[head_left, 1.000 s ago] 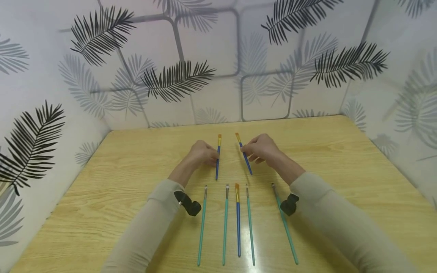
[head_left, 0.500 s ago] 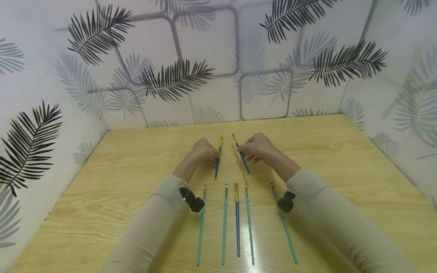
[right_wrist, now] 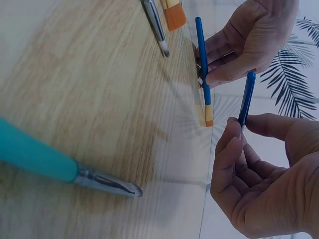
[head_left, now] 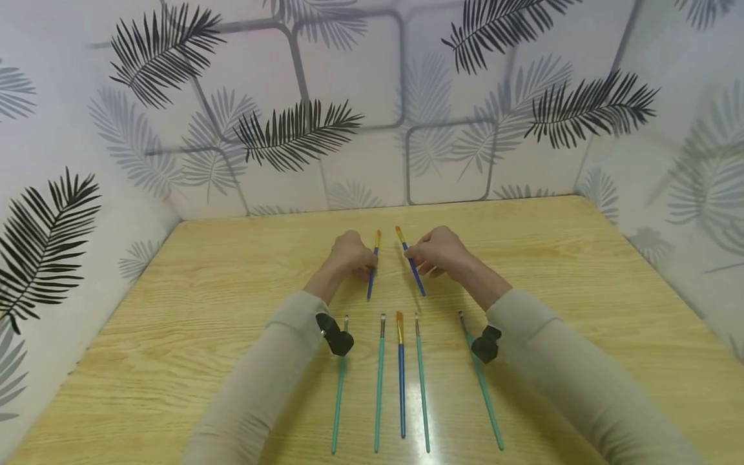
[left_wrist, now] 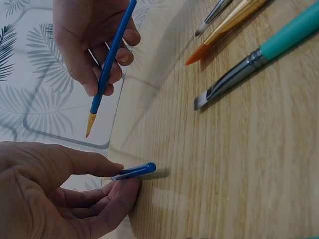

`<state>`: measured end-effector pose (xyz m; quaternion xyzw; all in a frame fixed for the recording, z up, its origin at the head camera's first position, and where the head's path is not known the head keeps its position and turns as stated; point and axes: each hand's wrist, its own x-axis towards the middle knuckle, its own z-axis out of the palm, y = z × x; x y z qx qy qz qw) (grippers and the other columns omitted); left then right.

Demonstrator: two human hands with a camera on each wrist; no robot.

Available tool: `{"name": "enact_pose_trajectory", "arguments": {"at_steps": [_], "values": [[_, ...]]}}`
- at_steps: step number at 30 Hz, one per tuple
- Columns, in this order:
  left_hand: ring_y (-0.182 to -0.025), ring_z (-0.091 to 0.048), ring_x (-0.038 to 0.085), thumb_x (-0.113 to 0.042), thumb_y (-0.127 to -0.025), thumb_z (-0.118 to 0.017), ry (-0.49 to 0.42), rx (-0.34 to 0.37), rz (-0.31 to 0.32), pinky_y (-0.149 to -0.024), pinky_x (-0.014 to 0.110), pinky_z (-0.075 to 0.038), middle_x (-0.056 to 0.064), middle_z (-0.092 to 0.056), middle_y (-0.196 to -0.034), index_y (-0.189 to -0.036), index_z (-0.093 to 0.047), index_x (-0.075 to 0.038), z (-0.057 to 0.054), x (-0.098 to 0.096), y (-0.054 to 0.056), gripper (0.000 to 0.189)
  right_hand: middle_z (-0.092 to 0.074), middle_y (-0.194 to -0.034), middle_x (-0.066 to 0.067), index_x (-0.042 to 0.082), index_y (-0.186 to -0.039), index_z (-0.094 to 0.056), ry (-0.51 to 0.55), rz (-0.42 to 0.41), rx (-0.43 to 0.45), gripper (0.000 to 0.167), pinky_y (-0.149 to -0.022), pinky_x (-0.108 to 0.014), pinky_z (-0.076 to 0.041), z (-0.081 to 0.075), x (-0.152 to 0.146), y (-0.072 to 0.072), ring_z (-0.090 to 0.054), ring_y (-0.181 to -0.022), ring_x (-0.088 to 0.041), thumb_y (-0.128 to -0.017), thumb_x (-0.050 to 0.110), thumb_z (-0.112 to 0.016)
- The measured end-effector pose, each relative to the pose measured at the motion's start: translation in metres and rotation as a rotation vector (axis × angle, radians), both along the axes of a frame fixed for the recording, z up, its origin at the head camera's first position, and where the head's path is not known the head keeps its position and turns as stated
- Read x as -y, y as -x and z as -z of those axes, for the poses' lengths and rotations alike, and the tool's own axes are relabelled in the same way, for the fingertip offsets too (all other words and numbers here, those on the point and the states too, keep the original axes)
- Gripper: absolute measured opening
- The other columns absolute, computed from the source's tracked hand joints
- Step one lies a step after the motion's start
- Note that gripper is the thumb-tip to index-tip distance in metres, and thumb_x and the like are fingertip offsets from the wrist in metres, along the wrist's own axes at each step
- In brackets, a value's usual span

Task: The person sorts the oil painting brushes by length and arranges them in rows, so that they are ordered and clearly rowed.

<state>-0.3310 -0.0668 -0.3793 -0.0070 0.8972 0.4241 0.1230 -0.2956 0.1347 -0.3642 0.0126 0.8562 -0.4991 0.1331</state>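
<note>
The left hand [head_left: 351, 252] pinched the left-hand blue brush [head_left: 371, 280] between thumb and fingers, and the right hand [head_left: 440, 250] pinched the right-hand blue brush [head_left: 416, 275] by its handle likewise. Both brushes were held well apart from the left and right edges of the table [head_left: 232, 271], towards its far edge and between the two far corners, with bristles pointing to that edge. The tail of the left-hand blue brush came near the wood, though whether it touched was hard to tell.

Nearer the person, four green brushes [head_left: 380, 387] lay on the table with a third blue brush [head_left: 402, 387] in their middle, bristle ends towards the far edge.

Each brush looked light and stiff, its smooth, glossy handle apt to roll or twist in the fingertips. The bristles seemed the soft, easily bent part, so mid-handle was the sensible hold.
</note>
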Motion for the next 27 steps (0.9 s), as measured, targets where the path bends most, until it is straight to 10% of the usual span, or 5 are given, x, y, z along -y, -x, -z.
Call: {"name": "enact_pose_trajectory", "arguments": {"at_steps": [27], "values": [[-0.073, -0.078, 0.029, 0.005, -0.086, -0.079, -0.007, 0.013, -0.036, -0.066, 0.031, -0.065, 0.023, -0.076, -0.086, -0.103, -0.067, 0.014, 0.000, -0.003, -0.003, 0.023, -0.074, -0.087, -0.008, -0.004, -0.106, -0.074, -0.031, -0.022, 0.000, 0.025, -0.074, -0.040, -0.063, -0.003, 0.010, 0.014, -0.074, -0.077, -0.026, -0.098, 0.019, -0.070]]}}
